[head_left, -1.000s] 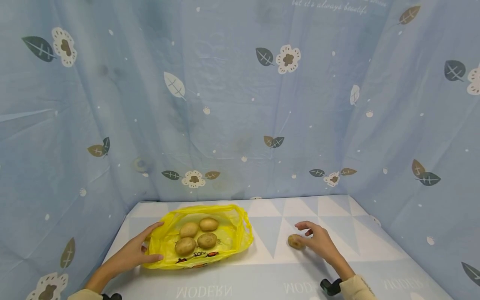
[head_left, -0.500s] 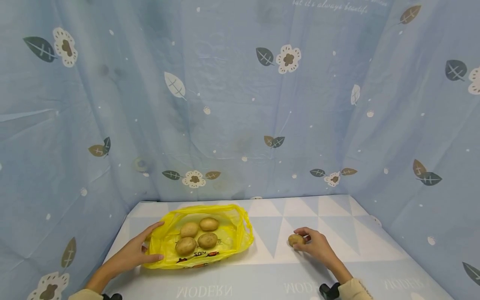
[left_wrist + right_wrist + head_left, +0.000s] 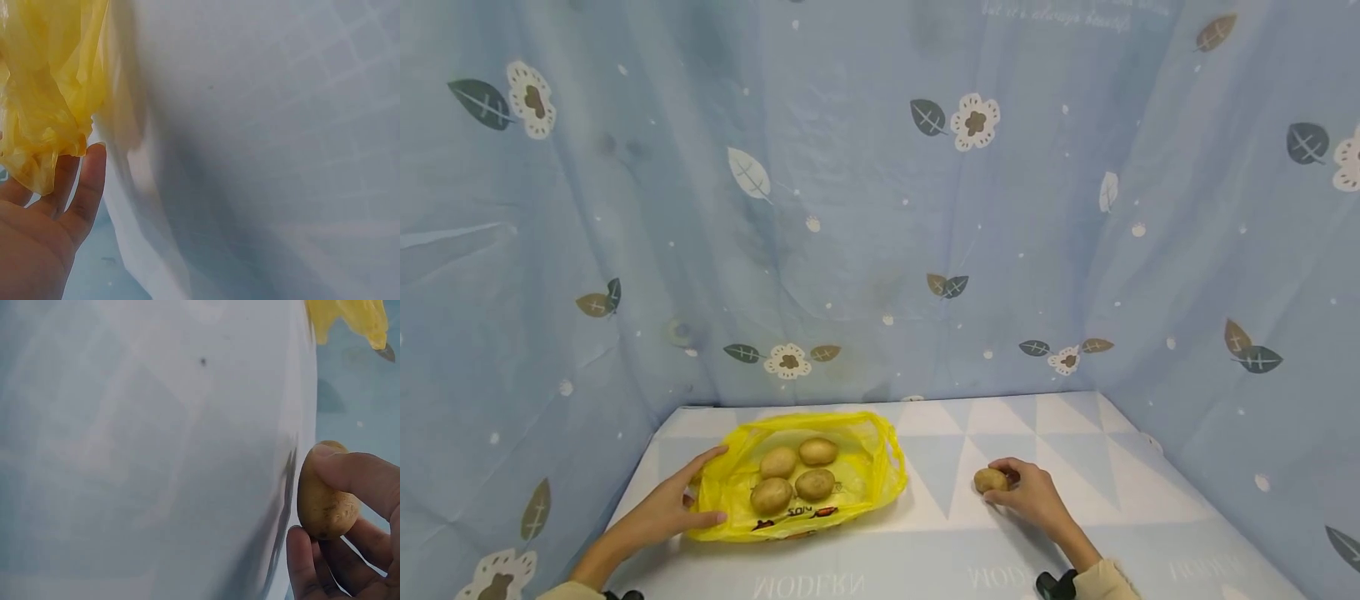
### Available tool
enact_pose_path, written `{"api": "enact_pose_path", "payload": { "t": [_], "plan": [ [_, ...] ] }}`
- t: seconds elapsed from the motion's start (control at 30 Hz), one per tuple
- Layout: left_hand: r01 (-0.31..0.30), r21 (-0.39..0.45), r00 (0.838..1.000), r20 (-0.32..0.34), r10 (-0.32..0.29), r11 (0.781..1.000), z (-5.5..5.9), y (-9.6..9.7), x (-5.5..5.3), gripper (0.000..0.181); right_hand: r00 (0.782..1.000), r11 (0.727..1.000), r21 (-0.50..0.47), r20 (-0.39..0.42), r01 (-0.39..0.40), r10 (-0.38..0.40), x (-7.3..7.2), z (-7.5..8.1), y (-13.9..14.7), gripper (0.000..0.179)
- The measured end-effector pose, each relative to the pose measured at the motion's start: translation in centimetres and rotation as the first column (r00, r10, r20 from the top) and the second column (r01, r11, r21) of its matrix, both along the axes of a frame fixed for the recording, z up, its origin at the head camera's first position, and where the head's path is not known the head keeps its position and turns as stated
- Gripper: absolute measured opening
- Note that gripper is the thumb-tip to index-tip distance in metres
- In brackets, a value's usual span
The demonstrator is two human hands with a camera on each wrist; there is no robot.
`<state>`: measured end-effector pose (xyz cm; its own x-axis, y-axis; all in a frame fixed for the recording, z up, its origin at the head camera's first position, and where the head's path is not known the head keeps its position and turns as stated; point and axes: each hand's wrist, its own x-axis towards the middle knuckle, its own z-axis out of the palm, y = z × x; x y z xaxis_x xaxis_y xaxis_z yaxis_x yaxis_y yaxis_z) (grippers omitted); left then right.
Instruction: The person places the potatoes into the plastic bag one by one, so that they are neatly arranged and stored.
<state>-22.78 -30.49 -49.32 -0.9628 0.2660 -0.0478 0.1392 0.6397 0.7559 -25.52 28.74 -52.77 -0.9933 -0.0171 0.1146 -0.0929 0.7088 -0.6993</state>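
Observation:
A yellow plastic bag [image 3: 865,492] lies on the table at left, its mouth spread wide. Inside it several potatoes [image 3: 814,484] sit close together. My left hand [image 3: 662,510] rests against the bag's left end, thumb and forefinger spread wide along it. In the left wrist view, its fingers [image 3: 90,184] reach out fairly straight beside the crumpled plastic. To the right of the bag, my right hand [image 3: 1032,497] pinches a single potato [image 3: 325,497] between thumb and fingertips. That potato is low, close over the tabletop.
The table cover [image 3: 925,546] is white and pale blue with triangles and printed lettering. A blue curtain [image 3: 880,208] with leaves and flowers stands behind and along both sides. A stretch of tabletop separates the bag from the right hand.
My right hand's thumb and fingers have closed around the lone potato, where before they were spread over it. The left hand and bag keep their place.

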Motion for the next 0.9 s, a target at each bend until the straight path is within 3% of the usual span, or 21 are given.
{"api": "enact_pose_path", "payload": {
  "t": [0.37, 0.9],
  "plan": [
    [0.015, -0.003, 0.999, -0.031, -0.015, 1.000, -0.4, -0.2, 0.0, 0.096, 0.999, 0.998, -0.055, -0.036, -0.009, 0.007, -0.2, 1.0, -0.9, 0.046],
    [-0.006, -0.012, 1.000, -0.001, 0.006, 1.000, -0.3, -0.1, -0.1, 0.099, 0.994, 0.992, -0.110, -0.094, -0.059, 0.048, -1.0, 2.9, -3.0, 0.048]
  ]
}}
